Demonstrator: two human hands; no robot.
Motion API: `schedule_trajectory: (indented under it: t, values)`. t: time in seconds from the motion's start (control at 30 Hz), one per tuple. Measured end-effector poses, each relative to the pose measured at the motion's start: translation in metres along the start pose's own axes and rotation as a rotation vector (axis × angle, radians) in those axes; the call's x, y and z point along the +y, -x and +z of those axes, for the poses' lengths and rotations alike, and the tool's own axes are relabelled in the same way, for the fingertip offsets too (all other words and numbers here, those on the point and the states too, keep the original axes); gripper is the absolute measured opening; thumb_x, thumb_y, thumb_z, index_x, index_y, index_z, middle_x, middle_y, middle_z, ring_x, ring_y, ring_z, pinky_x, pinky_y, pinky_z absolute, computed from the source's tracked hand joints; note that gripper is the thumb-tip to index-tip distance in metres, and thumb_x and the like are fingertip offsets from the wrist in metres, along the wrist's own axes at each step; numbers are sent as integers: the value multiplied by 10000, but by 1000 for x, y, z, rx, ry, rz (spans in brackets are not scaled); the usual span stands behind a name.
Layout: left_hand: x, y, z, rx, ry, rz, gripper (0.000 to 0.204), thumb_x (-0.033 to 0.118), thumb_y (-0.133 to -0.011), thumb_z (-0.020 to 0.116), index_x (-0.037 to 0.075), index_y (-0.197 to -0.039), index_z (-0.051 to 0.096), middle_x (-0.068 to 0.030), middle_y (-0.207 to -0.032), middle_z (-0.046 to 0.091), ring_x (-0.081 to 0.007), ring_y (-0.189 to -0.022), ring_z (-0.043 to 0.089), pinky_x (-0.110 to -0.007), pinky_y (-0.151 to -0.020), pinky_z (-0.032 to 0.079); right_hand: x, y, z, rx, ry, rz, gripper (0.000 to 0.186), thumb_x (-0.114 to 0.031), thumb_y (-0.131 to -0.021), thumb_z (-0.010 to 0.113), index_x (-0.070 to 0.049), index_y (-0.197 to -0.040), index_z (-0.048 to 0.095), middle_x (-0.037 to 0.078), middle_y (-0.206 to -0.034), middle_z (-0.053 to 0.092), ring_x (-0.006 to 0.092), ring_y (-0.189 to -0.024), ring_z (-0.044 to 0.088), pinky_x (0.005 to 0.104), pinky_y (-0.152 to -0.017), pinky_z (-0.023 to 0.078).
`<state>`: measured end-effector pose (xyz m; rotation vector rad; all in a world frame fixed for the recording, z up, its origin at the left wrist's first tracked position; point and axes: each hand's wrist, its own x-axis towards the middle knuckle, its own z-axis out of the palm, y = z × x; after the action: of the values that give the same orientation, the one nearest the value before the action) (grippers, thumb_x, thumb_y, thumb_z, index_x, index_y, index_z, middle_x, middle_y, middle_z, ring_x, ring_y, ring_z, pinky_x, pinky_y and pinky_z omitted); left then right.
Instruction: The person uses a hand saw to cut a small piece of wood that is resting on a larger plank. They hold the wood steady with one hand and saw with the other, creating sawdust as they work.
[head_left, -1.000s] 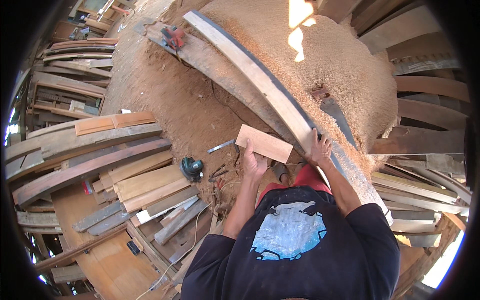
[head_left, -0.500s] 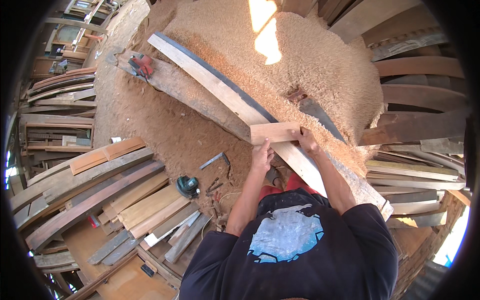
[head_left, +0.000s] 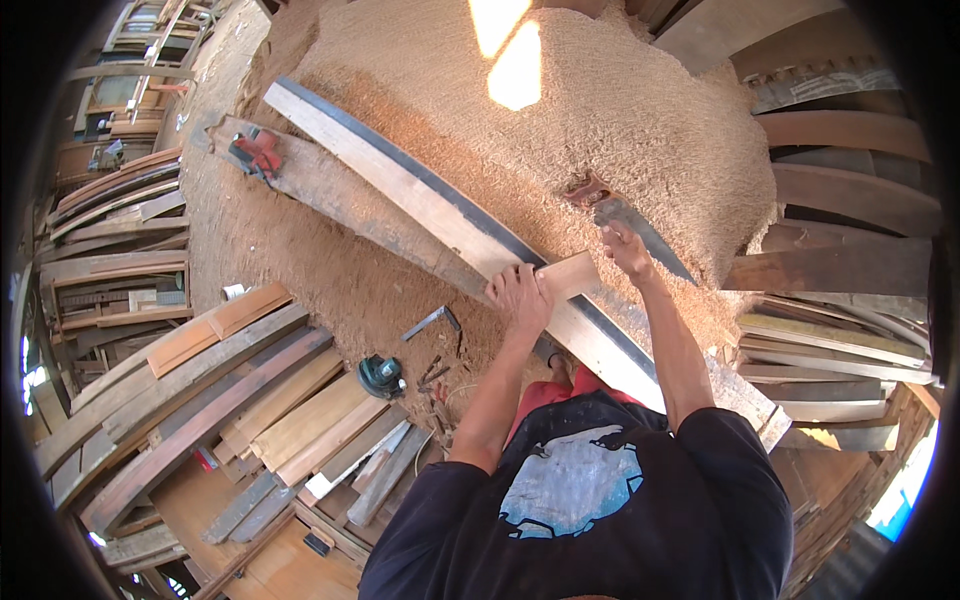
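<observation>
The left hand point(head_left: 520, 297) lies palm down at the left end of the short board point(head_left: 570, 276), its fingers bent over the light face of the long beam point(head_left: 440, 220); from where I sit I cannot tell whether they pinch the board or only press on it. Off the board's other end, I have the right hand point(head_left: 627, 252) raised with fingers curled, near the blade of the handsaw point(head_left: 657, 245); I cannot make out whether those fingers close on anything.

The short board sits across the beam, its long axis running mostly left to right and tipped slightly away from the body toward the right. I read its right end as reaching past the beam's dark edge, just beside the heel of the right hand. The beam cuts the other way, slanting from far left to near right, under the board.

Moving outward, my widest room is beyond the dark edge, over the sawdust point(head_left: 690, 130), where the saw lies with its blade slanting toward the near right. On the other side, the weathered plank point(head_left: 330, 198) runs alongside the beam, bearing a red power tool point(head_left: 257, 152). Nearer the left forearm I count more obstacles: a metal square point(head_left: 425, 323), a teal power tool point(head_left: 380, 377) and stacked boards point(head_left: 310, 415).
</observation>
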<state>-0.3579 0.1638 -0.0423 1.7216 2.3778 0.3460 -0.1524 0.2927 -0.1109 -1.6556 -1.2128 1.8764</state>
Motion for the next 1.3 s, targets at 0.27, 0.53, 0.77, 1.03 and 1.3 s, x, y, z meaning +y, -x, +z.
schedule_trajectory:
  t: [0.27, 0.53, 0.77, 1.03, 1.3]
  values:
    - [3, -7, -8, -134, -105, -63, 264, 297, -955, 555, 97, -1094, 658, -152, -1102, 591, -328, -1109, 524, -536, -997, 335, 35, -151, 33, 0, 42, -264, 439, -163, -975, 700, -12, -1364, 563, 93, -1191, 689, 216, -1139, 638, 398, -1032, 501]
    - [7, -10, -10, -69, -2, -87, 269, 308, -927, 567, 101, -1070, 659, -121, -1099, 592, -320, -1074, 518, -508, -964, 345, 124, -258, 43, 230, 116, -82, 530, -352, -1009, 634, 14, -1387, 568, 198, -1525, 512, 331, -1311, 578, 440, -1072, 457]
    - [4, -2, -11, -62, 6, -97, 274, 307, -924, 575, 97, -1077, 657, -131, -1121, 603, -326, -1082, 518, -512, -946, 348, 30, -120, 45, 241, 580, 76, 391, -313, -1032, 558, -157, -1391, 554, 168, -1400, 605, 389, -1284, 566, 492, -1058, 454]
    - [3, -4, -19, -85, 5, -54, 375, 359, -929, 605, 75, -1173, 626, -150, -1124, 608, -346, -1089, 516, -531, -978, 347, 27, 27, -61, 434, 692, -257, 291, -56, -953, 544, -80, -1232, 622, 151, -1443, 562, 380, -1316, 544, 457, -1046, 486]
    - [-47, 15, -30, -251, -31, 365, 841, 323, -744, 797, 7, -1437, 442, -202, -1236, 586, -354, -1149, 534, -519, -960, 403, -54, 149, -80, 640, 341, -469, 246, 0, -886, 514, -37, -1121, 576, 40, -839, 489, 154, -752, 479, 332, -703, 447]
